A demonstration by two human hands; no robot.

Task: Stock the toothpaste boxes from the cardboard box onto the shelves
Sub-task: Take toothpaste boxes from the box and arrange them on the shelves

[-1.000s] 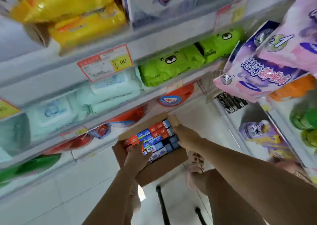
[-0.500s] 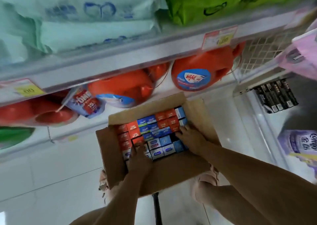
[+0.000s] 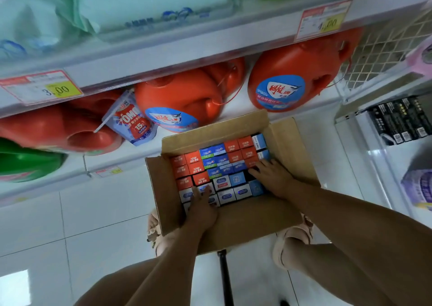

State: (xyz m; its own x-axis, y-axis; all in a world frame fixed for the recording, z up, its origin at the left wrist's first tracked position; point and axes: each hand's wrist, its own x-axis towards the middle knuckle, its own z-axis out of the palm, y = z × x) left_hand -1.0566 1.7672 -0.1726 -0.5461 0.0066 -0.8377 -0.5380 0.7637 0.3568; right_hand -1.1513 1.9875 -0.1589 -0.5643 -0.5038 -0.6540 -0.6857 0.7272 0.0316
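On the white tiled floor (image 3: 93, 214), between your two sandalled feet, sits the open cardboard box (image 3: 245, 221), flaps folded outward, just in front of the lowest shelf (image 3: 236, 104). It is packed tight with toothpaste boxes (image 3: 222, 163) standing on end, so you see only their small square ends: orange ones at the far left and far right, blue ones through the middle, white and pale blue ones nearest you.

Your left hand (image 3: 202, 208) reaches over the near wall of the carton. Its fingers lie fairly straight on top of the white-ended boxes in the near left corner and touch their ends without closing round any of them.

Your right hand (image 3: 272, 178) is inside the carton on the right side. Its fingers are spread, with the tips resting on the orange and blue ends there. A dark gap in the rows lies just beside its fingertips, toward the middle. This hand holds nothing either.

Every toothpaste box is in the carton.

Behind the carton, the lowest shelf carries large orange detergent jugs (image 3: 287, 76) with blue labels, a small blue and red pouch (image 3: 131, 121) hanging among them, and a green jug (image 3: 25, 163) at the far left. A red and yellow price tag (image 3: 323, 19) is clipped to the shelf edge above. To the right, black packets (image 3: 399, 121) stand on a side shelf.
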